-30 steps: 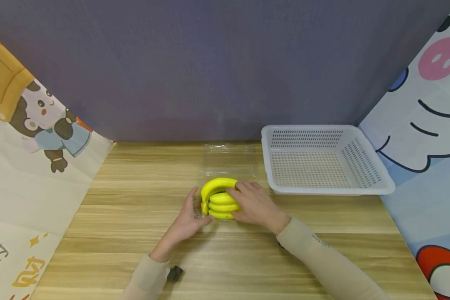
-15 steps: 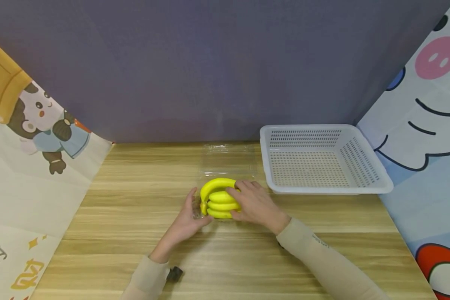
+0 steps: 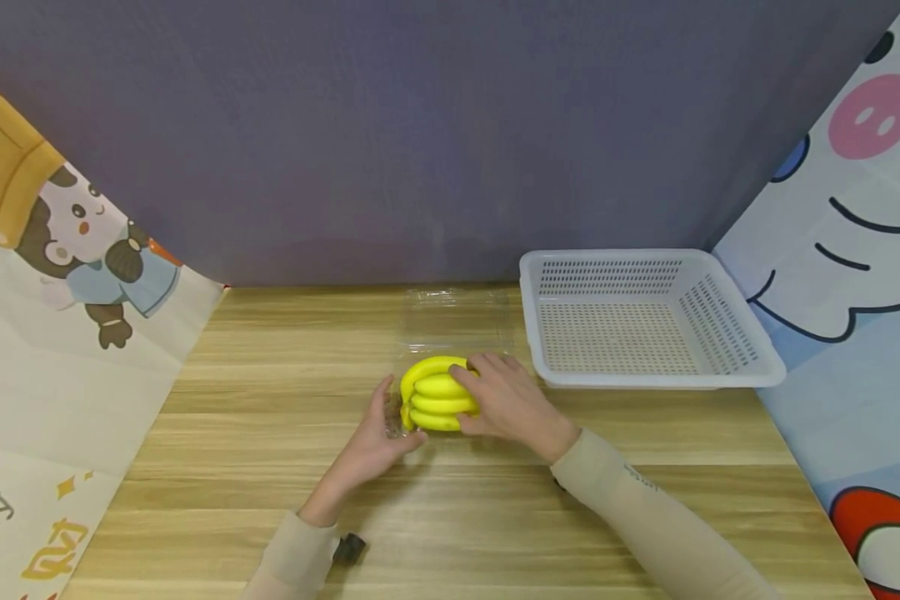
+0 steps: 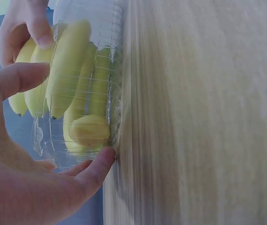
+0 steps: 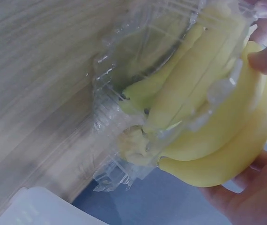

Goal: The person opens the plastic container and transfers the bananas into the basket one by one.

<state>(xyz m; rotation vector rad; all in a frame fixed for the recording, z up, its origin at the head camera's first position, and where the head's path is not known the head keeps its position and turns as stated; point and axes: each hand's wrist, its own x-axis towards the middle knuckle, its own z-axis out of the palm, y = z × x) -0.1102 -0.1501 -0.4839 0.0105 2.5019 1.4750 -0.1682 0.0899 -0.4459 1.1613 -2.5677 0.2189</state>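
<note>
A bunch of yellow bananas [image 3: 441,406] sits in the base of a clear plastic clamshell container [image 4: 84,140], partly above its rim. My right hand [image 3: 506,400] grips the bunch from the right, thumb at the near side and fingers over the far side. In the right wrist view, the outer bananas [image 5: 218,164] lie against that hand's palm and fingers. My left hand [image 3: 375,433] holds the container's left end between thumb and fingers. From the left wrist, the thumb [image 4: 28,77] is near the rim and a fingertip [image 4: 106,157] touches low on the wall.
The container's clear lid [image 3: 457,321] lies folded back towards the grey rear panel [image 3: 435,150]. A white perforated basket [image 3: 652,383] stands at the back right of the wooden table [image 3: 270,400]. Printed side panels border the table left and right.
My right hand has shifted slightly left and away from me, turning the bananas so that the gap under the far one has closed. The left hand stays at the container.
</note>
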